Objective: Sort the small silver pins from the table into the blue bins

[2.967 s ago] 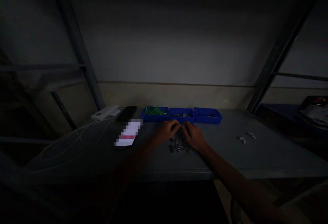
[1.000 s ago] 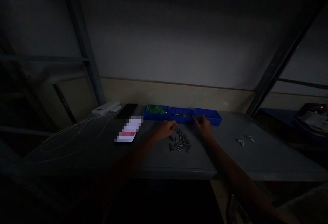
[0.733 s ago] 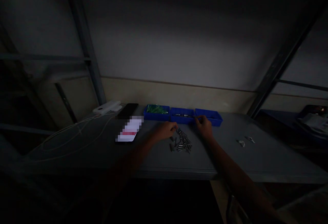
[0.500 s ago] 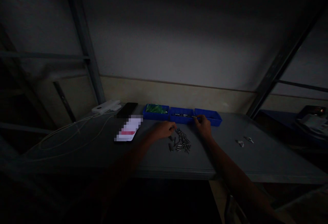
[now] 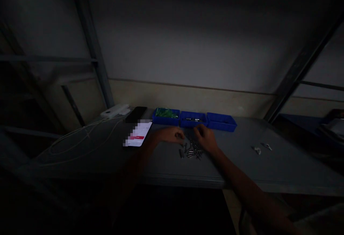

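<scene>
A small pile of grey metal screws or pins (image 5: pixel 191 149) lies on the grey table (image 5: pixel 166 167). My left hand (image 5: pixel 168 135) rests at the pile's left edge with its fingers curled in; what they hold is too dark to make out. At the pile's upper right, my right hand (image 5: pixel 206 139) has its fingers bent down onto the pieces. Behind the pile stand three blue bins in a row: the left bin (image 5: pixel 166 117) with green parts, the middle bin (image 5: pixel 194 119) with a few metal pieces, and the right bin (image 5: pixel 221 122).
A lit phone (image 5: pixel 138 136) lies left of my hands, with a dark phone (image 5: pixel 135 114) and a white charger (image 5: pixel 115 111) with looped cable behind it. Two small metal pieces (image 5: pixel 260 148) lie to the right. Steel rack posts flank the table. The room is very dim.
My right hand has come back from the rim of the right blue bin down to the pile. My left hand has stayed beside the pile.
</scene>
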`<action>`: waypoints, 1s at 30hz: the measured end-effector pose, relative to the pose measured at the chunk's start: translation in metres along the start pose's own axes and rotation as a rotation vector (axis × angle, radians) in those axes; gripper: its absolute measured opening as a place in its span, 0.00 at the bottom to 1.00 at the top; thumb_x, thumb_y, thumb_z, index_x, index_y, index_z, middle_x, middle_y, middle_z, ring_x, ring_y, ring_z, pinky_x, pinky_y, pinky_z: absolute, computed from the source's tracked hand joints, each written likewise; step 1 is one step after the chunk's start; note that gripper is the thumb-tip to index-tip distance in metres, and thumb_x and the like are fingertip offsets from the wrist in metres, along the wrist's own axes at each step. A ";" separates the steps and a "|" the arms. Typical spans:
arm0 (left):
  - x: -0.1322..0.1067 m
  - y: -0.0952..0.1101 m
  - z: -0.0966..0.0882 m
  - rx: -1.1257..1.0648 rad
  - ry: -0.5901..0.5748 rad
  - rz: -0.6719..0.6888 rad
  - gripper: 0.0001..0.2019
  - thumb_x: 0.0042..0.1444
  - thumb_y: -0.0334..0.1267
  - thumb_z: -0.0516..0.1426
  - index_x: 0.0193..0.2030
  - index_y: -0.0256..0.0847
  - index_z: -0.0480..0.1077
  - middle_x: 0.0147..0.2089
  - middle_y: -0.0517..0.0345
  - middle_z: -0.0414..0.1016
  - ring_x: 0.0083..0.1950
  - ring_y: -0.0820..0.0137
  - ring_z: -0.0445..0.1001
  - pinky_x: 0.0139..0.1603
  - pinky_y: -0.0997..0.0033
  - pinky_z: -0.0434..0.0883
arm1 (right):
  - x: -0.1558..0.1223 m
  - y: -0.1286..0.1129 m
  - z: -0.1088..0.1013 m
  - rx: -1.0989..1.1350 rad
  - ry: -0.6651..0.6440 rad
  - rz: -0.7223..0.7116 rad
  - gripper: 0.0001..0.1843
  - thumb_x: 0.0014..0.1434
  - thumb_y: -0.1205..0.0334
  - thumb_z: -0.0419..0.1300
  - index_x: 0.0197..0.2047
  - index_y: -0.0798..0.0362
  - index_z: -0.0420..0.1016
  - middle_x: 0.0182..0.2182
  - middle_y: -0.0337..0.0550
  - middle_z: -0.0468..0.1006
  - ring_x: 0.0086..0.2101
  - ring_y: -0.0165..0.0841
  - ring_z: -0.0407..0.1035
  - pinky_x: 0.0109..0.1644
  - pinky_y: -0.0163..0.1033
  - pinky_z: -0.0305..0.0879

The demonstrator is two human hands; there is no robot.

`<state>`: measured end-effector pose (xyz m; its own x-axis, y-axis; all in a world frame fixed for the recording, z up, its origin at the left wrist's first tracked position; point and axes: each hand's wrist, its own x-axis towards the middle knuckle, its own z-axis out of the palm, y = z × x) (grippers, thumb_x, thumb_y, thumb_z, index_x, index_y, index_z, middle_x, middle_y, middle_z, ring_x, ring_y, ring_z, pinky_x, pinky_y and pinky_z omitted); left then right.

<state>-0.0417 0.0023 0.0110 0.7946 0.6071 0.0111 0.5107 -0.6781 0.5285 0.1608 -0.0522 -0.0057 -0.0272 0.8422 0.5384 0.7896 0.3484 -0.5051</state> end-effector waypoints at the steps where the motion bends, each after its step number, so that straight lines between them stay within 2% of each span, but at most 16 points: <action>1: 0.000 -0.001 0.000 0.000 -0.010 0.002 0.14 0.46 0.41 0.61 0.40 0.38 0.74 0.43 0.53 0.73 0.41 0.69 0.71 0.41 0.73 0.66 | -0.002 -0.003 0.001 -0.015 -0.020 -0.014 0.16 0.59 0.52 0.48 0.35 0.54 0.71 0.19 0.38 0.71 0.21 0.28 0.64 0.26 0.32 0.52; 7: -0.002 -0.005 -0.004 -0.007 -0.059 0.095 0.10 0.46 0.37 0.62 0.37 0.40 0.75 0.40 0.55 0.73 0.44 0.67 0.70 0.45 0.73 0.65 | -0.004 -0.003 0.001 -0.049 -0.034 -0.001 0.15 0.60 0.54 0.48 0.35 0.54 0.71 0.22 0.40 0.73 0.22 0.29 0.65 0.28 0.33 0.53; 14: 0.000 -0.003 0.001 -0.014 0.001 0.068 0.06 0.45 0.32 0.61 0.33 0.39 0.74 0.37 0.56 0.73 0.40 0.68 0.71 0.42 0.72 0.65 | -0.006 -0.004 0.001 -0.025 -0.079 -0.035 0.16 0.60 0.54 0.48 0.34 0.54 0.72 0.24 0.41 0.74 0.23 0.29 0.65 0.28 0.32 0.53; 23: 0.004 -0.005 0.007 -0.010 0.095 -0.045 0.08 0.49 0.31 0.55 0.38 0.37 0.70 0.34 0.56 0.74 0.34 0.70 0.71 0.34 0.75 0.66 | -0.006 -0.005 0.003 -0.059 -0.196 -0.063 0.15 0.60 0.56 0.48 0.35 0.53 0.72 0.25 0.41 0.75 0.25 0.29 0.66 0.29 0.33 0.55; 27: 0.004 0.001 0.005 0.004 0.136 -0.029 0.08 0.50 0.32 0.54 0.38 0.36 0.70 0.34 0.55 0.74 0.35 0.70 0.71 0.34 0.74 0.66 | -0.006 -0.004 0.002 -0.081 -0.236 -0.070 0.12 0.60 0.57 0.49 0.36 0.53 0.72 0.28 0.42 0.76 0.28 0.30 0.68 0.32 0.33 0.56; 30: 0.003 0.004 0.002 0.003 0.191 -0.026 0.07 0.51 0.32 0.54 0.38 0.36 0.70 0.34 0.56 0.73 0.34 0.71 0.71 0.34 0.75 0.66 | -0.009 -0.008 -0.002 -0.107 -0.212 -0.119 0.13 0.59 0.54 0.51 0.39 0.54 0.71 0.29 0.44 0.75 0.30 0.32 0.68 0.34 0.34 0.58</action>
<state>-0.0364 0.0006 0.0120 0.7046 0.6918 0.1583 0.5315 -0.6622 0.5282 0.1556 -0.0634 -0.0048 -0.2422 0.8693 0.4309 0.8333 0.4139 -0.3664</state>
